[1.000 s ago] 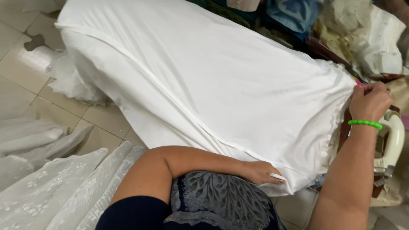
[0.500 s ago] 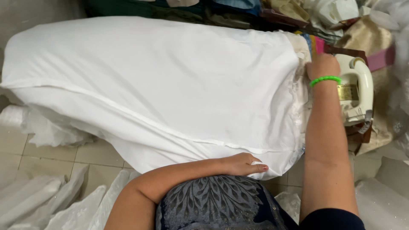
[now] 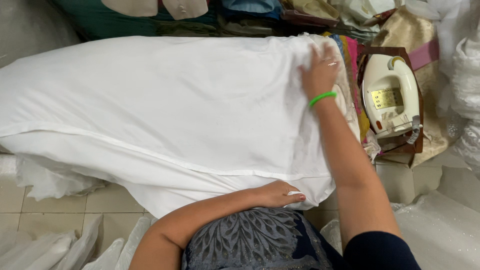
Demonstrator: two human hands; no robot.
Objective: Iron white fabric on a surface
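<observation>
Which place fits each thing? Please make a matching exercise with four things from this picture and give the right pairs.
Things:
1. right hand
2. left hand
3. iron
4. green bangle

Places:
A. on a wooden stand, to the right of the white cloth
B. around the right wrist
C. flat on the far right end of the white cloth
D. at the near edge of the white cloth, close to the person's body

Pairs: 1-C, 2-D, 3-A, 4-B

Bright, even light — soft shadows, slight motion blur.
</observation>
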